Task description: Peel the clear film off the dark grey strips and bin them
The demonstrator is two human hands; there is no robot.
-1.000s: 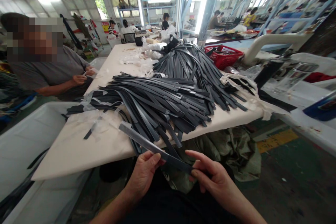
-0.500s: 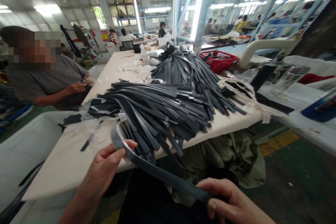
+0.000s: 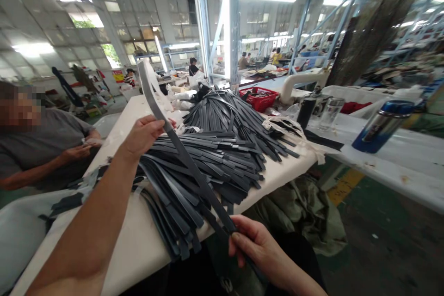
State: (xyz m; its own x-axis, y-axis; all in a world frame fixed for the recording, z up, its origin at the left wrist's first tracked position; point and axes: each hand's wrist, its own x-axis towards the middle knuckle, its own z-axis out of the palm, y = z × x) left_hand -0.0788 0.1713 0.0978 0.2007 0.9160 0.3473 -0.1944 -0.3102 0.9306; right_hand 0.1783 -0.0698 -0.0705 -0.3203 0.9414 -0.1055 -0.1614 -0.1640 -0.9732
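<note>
Between my two hands a long dark grey strap (image 3: 189, 163) is stretched at a slant, its upper end curving up and pale. My left hand (image 3: 144, 135), raised over the table, pinches the strap near that upper end. Lower down and closer to me, my right hand (image 3: 251, 240) grips it near the table's front edge; the strap's lower end is partly hidden behind these fingers. Below and behind the held strap lies a thick pile of similar dark straps (image 3: 229, 157). A second heap of straps (image 3: 222, 111) fans out farther back.
The pale table (image 3: 138, 240) carries the piles. Behind them is a red basket (image 3: 258, 98). A blue flask (image 3: 383, 125) and a glass jar (image 3: 331, 113) stand on the white side table (image 3: 398, 171). A seated person (image 3: 45, 148) works at the left.
My left hand has risen and moved forward, pulling the strap from a bent curve to nearly straight. My right hand has shifted left and slightly up, still holding it. The view has turned right.
</note>
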